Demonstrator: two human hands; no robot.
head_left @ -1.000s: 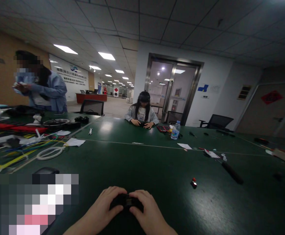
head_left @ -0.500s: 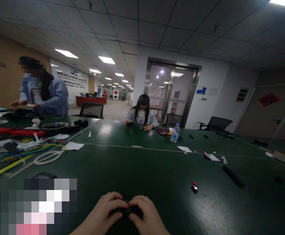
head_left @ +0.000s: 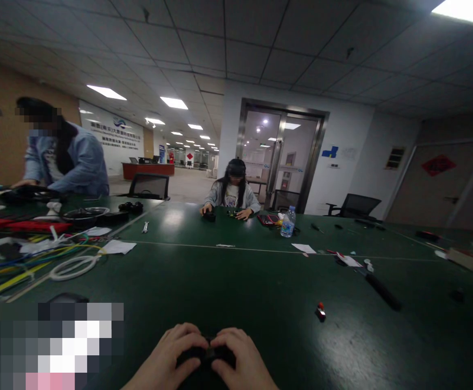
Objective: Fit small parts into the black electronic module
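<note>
Low in the head view, my left hand (head_left: pixel 173 355) and my right hand (head_left: pixel 244 357) close around a small black object (head_left: pixel 208 355) from either side. Thumbs are on its near side, and the fingers curl over its top. Most of the object is covered, so its kind cannot be made out. Green tabletop (head_left: pixel 236 281) stretches out beyond my hands. To the right of my right hand lies a small red and silver item (head_left: pixel 321 311).
Cables (head_left: pixel 73 266), papers (head_left: pixel 118 247) and red items crowd the left. A wrench (head_left: pixel 145 227) lies farther back. Toward the right are a water bottle (head_left: pixel 288 223) and a long black-handled tool (head_left: pixel 382 291). Across sits a person (head_left: pixel 232 192); another person (head_left: pixel 65 157) stands left.
My hands keep the same hold on the black object. The view has shifted slightly. The standing person leans farther left, and the seated person's hand has set a dark item lower on the table.
</note>
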